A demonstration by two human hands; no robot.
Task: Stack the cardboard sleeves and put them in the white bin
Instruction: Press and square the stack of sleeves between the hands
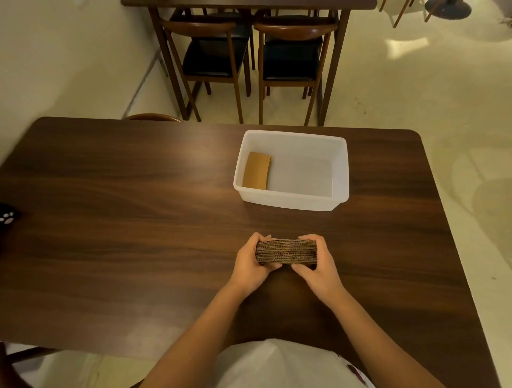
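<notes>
Head view: a dark wood table (124, 194) in a pale-floored room, both hands on a stack of cardboard sleeves (286, 251).

The left hand (253, 263) and right hand (318, 266) are each closed around one end of the stack, held just above the table near its front edge. Beyond them stands the white bin (340, 171), with one flat cardboard sleeve (257, 171) lying against its left wall. Nothing lies between stack and bin. A small dark object (7, 217) sits at the table's left edge. Behind stand another table (249, 2) and two black-seated chairs (291, 55).
</notes>
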